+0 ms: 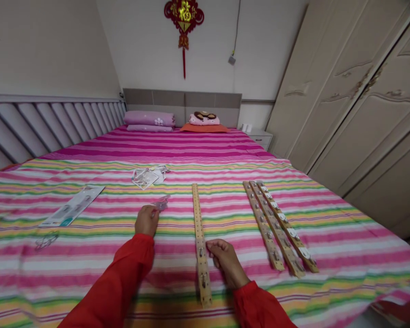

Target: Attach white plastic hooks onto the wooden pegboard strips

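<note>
A long wooden strip with rows of holes (198, 228) lies on the striped bedsheet (321, 237), pointing away from me. My right hand (225, 260) rests beside its near part, fingers curled and pinching at the strip's edge. My left hand (146, 220) reaches forward on the sheet, fingers closed on a small clear plastic packet (161, 203). Both arms wear red sleeves.
Three more wooden strips with metal fittings (280, 228) lie side by side to the right. A flat white package (73, 206) and opened clear packets (146, 176) lie to the left and ahead. Pillows (149, 119) sit by the headboard; a wardrobe (362, 100) stands at right.
</note>
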Available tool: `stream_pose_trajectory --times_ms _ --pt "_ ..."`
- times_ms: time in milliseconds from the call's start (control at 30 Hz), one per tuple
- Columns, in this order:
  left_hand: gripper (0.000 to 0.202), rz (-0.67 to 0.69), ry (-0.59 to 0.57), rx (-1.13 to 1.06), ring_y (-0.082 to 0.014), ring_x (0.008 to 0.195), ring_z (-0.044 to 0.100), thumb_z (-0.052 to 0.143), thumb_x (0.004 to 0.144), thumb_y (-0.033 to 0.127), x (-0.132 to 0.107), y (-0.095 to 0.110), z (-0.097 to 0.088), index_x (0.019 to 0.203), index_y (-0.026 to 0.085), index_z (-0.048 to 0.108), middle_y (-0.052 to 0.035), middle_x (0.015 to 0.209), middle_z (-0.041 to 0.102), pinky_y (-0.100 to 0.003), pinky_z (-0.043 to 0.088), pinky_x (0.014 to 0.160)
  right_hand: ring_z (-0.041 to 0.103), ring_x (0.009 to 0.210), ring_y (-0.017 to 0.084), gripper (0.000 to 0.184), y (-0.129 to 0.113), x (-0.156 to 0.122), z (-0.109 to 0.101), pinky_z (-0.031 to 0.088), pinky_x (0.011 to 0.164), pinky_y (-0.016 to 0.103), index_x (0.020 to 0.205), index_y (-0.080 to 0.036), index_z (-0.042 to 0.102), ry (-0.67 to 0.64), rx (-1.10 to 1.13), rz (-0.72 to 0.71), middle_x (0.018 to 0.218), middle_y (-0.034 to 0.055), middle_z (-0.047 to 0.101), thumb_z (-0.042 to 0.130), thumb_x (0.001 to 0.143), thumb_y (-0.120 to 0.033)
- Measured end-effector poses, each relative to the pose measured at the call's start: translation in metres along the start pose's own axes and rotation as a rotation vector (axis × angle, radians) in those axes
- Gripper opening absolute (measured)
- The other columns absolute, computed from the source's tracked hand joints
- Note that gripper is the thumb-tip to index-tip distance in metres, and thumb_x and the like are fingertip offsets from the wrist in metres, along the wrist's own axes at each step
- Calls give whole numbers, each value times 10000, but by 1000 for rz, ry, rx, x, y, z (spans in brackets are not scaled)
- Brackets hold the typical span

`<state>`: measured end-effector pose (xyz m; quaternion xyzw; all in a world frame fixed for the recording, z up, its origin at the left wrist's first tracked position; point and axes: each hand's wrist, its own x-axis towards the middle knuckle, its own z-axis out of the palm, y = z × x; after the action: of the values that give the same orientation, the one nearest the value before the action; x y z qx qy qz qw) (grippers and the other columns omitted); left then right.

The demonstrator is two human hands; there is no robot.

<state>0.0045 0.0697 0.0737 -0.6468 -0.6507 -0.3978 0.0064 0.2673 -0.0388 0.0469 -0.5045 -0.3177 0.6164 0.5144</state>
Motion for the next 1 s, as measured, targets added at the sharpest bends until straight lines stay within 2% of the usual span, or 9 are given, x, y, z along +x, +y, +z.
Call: stream_pose_trajectory --times_ms 133,267,433,600,667,833,933,1000 --pt "173 48 -37 0 -212 813 567 460 780 274 -7 0 -4 753 189 608 -70 798 610 -317 457 761 271 303 26 263 1 1 1 126 348 201 675 -136 631 3 12 -14 446 -63 507 721 591 -368" --pt "215 40 -48 38 -220 917 576 466 759 217 -6 -5 0 886 191 637 -78 947 618 -315 450 811 280 308 32 255 1 0 1 136 350 202 670 -136 634 11 9 -24 441 -61 507 719 595 -364" --pt "211 -12 -78 68 -201 839 593 443 782 234 3 -7 3 809 206 650 -58 885 625 -293 462 734 285 307 34 253 0 -2 1 144 351 204 674 -137 640 4 5 -31 447 -58 516 709 596 -366" --pt "169 2 -19 -154 -197 833 602 515 747 289 -12 1 -1 800 206 652 -57 892 649 -291 473 746 279 299 27 239 -1 -1 0 131 348 204 675 -137 633 -9 10 -27 452 -63 516 700 610 -357" --pt "162 -69 -27 -263 -190 776 607 555 719 328 -25 8 -2 768 204 649 -47 835 655 -286 478 705 271 297 25 232 0 0 0 126 346 204 671 -135 629 -9 14 -26 447 -66 509 700 613 -348" --pt "283 -362 -109 -568 -175 703 616 626 654 447 -48 27 -6 747 180 623 -36 727 666 -279 480 678 268 299 28 234 0 -1 0 125 346 204 669 -138 623 -5 19 -27 444 -62 507 703 620 -352" --pt "359 -416 -90 -676 -170 711 617 653 617 498 -49 34 -11 743 165 608 -43 731 666 -276 478 688 289 322 38 231 -1 -2 0 157 357 206 650 -144 620 10 1 -62 455 -54 508 696 631 -362" --pt "402 -421 -81 -714 -155 693 606 667 595 530 -48 37 -14 746 163 603 -32 714 653 -263 472 665 367 384 62 222 -4 -1 2 246 393 210 625 -146 623 33 -34 -145 475 -38 521 702 630 -354"
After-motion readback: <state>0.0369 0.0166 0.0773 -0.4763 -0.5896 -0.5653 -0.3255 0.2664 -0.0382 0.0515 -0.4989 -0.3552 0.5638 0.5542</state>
